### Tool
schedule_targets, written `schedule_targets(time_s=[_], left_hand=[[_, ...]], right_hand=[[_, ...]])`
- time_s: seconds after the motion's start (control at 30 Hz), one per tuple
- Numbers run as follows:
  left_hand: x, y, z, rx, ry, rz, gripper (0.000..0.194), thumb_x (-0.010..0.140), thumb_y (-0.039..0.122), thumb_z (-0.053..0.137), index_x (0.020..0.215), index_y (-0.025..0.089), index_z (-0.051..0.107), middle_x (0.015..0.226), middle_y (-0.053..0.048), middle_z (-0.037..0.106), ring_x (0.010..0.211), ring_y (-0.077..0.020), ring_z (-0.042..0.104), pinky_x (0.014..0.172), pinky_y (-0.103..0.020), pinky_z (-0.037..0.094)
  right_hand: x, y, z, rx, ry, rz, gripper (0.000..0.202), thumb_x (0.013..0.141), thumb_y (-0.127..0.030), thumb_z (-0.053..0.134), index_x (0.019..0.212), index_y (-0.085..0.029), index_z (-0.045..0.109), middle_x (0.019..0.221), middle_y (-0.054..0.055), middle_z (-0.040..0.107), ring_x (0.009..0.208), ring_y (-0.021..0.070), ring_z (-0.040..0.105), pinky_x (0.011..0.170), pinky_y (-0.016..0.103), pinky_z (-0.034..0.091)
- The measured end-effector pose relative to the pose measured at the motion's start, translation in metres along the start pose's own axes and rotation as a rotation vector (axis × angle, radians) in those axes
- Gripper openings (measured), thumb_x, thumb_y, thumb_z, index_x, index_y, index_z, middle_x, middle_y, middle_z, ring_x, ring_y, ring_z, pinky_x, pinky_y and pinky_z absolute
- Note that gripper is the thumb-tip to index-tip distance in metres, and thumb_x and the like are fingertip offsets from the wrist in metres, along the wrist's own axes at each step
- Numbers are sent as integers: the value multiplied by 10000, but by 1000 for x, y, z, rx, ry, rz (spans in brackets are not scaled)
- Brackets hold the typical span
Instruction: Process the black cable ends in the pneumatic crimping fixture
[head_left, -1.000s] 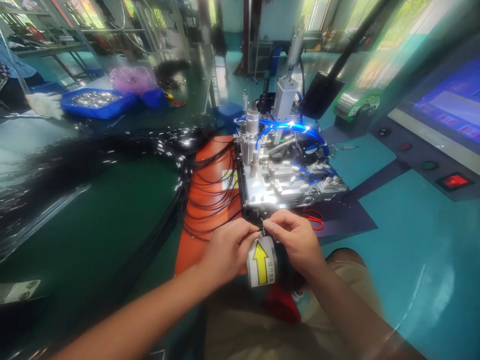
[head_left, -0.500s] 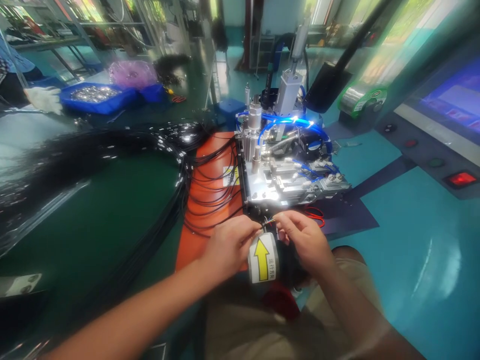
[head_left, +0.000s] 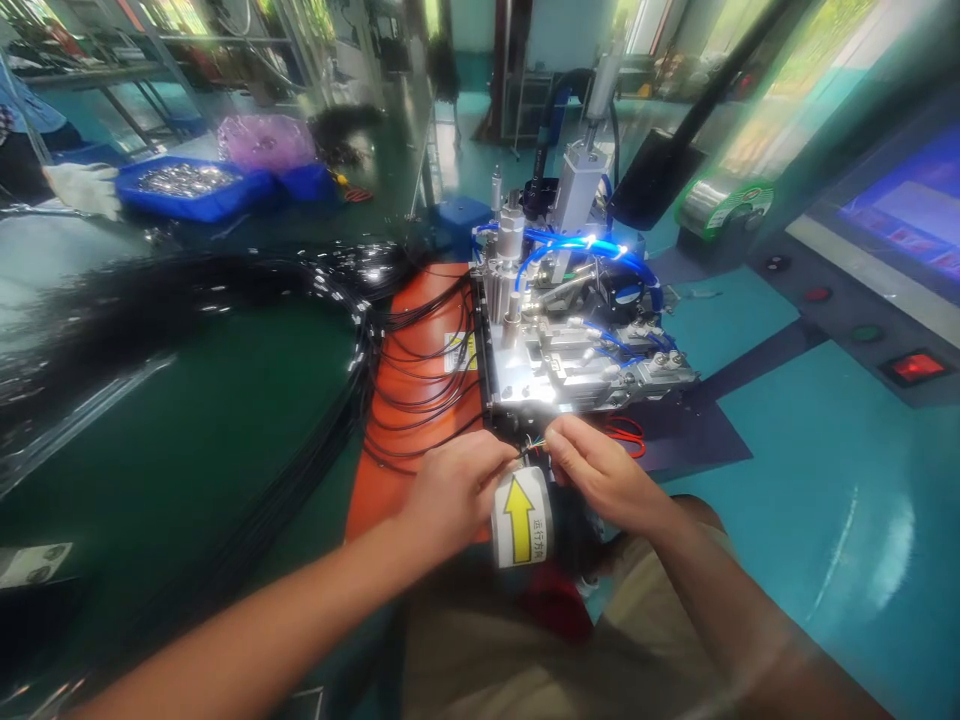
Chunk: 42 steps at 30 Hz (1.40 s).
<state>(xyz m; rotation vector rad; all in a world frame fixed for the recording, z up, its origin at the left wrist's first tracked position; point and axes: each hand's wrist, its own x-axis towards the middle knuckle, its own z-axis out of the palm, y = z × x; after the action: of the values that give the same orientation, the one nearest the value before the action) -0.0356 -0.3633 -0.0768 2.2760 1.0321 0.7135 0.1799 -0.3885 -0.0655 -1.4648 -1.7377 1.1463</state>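
Observation:
Between my hands is the end of a thin black cable [head_left: 525, 453], with fine coloured wires [head_left: 537, 443] fanning out of it. My left hand [head_left: 459, 488] pinches the black sheath between thumb and forefinger. From the other side, my right hand [head_left: 596, 468] is closed on the tips of the coloured wires. Just below the fingers sits a rounded part with a white label and a yellow arrow [head_left: 518, 520]. Directly beyond my hands stands a metal machine [head_left: 585, 350] with cylinders and blue air tubes.
Black cables lie across an orange cover [head_left: 420, 380] left of the machine, joining a large bundle [head_left: 300, 490] on the green surface. A blue tray [head_left: 187, 190] of small metal parts and a gloved hand [head_left: 86, 190] are farther left. At right are a solder spool [head_left: 726, 207] and control panel [head_left: 862, 300].
My right hand has turned slightly, its fingers closing more tightly around the wire tips. My left hand keeps its pinch on the cable. The view has shifted a little.

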Motion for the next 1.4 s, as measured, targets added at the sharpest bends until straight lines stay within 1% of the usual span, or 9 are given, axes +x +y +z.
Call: schedule_targets(time_s=[0.33,0.6,0.7,0.87,0.97,1.07,1.17,1.4], left_hand=[[1,-1,1,7,4,2,125,907,168,565,923,189,688,829,-17,655,779,-142,584,697,-238,441],[1,-1,1,4,-3,-2,129,915,179,554,913,185,683,809,-19,646,766,-144,577,691,-243,439],[0,-1,1,7,-9,-7,127,917,181,555,922,187,681,815,-19,643,768,-145,577,692,-245,439],[1,2,0,11,5,-6,139,926,181,547,935,187,686,821,-20,618,770,-141,572,685,-240,443],[2,1,0,29,53,-16,150,931,193,554,969,195,699,889,-29,588,787,-135,564,692,-234,453],[3,-2,1,28,89,4,180,935,176,547,1033,203,696,902,-29,578,806,-131,567,705,-227,459],[4,-5,2,34,88,21,214,940,155,530,1070,211,690,900,-30,594,827,-134,576,720,-229,460],[8,-2,0,88,62,-7,208,931,149,539,996,218,724,843,-24,603,792,-139,577,664,-220,443]], right_hand=[[9,3,0,-71,-36,-62,307,1038,-394,360,791,-227,429,712,-46,434,660,130,416,624,262,362],[10,2,-2,-68,-66,-92,260,1039,-360,360,843,-224,464,758,-37,453,694,130,427,650,254,375],[9,1,-2,-79,-62,-114,256,1036,-337,369,828,-221,462,758,-35,445,692,130,421,651,250,376],[9,2,3,-90,9,-127,271,1031,-323,383,787,-217,438,737,-32,442,677,131,417,636,248,375],[10,6,9,-85,71,-132,262,1029,-310,385,795,-215,453,739,-28,458,677,133,427,641,252,379],[11,10,16,-80,127,-130,256,1028,-301,384,794,-216,448,732,-29,457,670,135,432,644,257,376],[10,13,21,-65,152,-109,252,1028,-309,381,804,-219,451,740,-25,472,684,142,453,651,260,380],[10,19,28,-96,209,-67,274,1028,-332,376,791,-222,459,737,-17,494,686,153,474,661,270,389]])
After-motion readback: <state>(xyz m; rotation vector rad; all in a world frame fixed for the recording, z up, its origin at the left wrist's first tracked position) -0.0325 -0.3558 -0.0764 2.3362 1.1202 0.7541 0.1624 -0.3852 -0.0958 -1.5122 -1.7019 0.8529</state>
